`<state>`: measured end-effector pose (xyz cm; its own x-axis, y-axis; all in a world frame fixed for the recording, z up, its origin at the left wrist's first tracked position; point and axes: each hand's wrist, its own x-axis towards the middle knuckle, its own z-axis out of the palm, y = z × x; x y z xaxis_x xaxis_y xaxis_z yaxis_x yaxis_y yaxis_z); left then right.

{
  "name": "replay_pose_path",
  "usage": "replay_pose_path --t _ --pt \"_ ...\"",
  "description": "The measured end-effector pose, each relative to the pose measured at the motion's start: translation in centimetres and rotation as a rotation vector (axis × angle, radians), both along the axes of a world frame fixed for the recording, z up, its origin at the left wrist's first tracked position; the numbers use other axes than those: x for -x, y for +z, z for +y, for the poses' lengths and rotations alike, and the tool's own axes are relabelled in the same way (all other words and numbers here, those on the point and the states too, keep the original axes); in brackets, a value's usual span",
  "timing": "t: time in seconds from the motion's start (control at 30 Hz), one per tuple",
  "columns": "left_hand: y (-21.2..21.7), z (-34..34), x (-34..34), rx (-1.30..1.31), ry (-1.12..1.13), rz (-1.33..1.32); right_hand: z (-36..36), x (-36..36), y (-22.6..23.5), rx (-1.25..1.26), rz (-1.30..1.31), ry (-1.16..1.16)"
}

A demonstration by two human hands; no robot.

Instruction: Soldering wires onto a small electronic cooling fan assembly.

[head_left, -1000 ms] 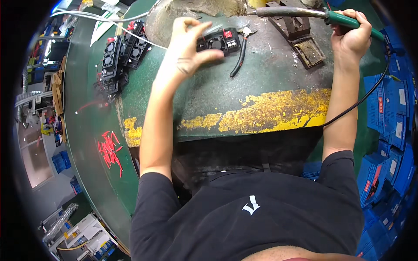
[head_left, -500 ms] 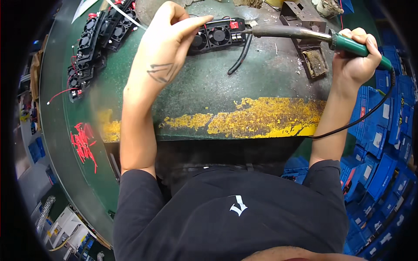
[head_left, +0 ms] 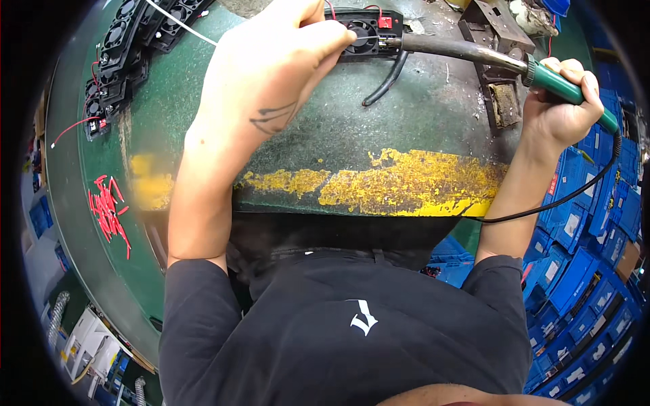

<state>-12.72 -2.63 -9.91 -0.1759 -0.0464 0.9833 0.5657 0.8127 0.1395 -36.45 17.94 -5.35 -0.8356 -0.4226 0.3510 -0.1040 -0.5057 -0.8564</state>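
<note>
My right hand (head_left: 563, 111) is wrapped round the green handle of a soldering iron (head_left: 467, 49), whose metal barrel points left. Its tip meets the end of a black fan unit (head_left: 399, 24), by the terminals below a small red part (head_left: 385, 23). Over the unit, my left hand (head_left: 277, 61) pinches a thin solder wire (head_left: 181, 23); a short length runs from the fingertips toward the iron tip. That hand covers the unit's left part. From the terminal end, a black cable (head_left: 388, 82) curves down onto the bench.
A rusty metal stand (head_left: 497, 34) with a worn sponge (head_left: 504, 105) is beside the iron. More fan units (head_left: 122, 34) lie at the far left, above a pile of red sleeves (head_left: 107, 211). Blue bins (head_left: 575, 216) stack at the right; the iron's cord (head_left: 542, 206) loops past my right forearm.
My left hand has come right and lower over the fan unit, bringing the solder wire to the iron tip. The view has shifted slightly; the iron stays at the terminal end.
</note>
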Motion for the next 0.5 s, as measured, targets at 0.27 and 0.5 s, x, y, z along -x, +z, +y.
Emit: replay_pose_path --t 0.27,0.5 --pt "-0.2 0.7 0.4 0.019 0.035 0.04 0.2 -0.3 0.3 -0.017 0.012 0.057" --pt "4.9 4.0 -3.2 0.147 0.579 -0.976 1.6 1.4 0.0 -0.009 0.006 0.061"
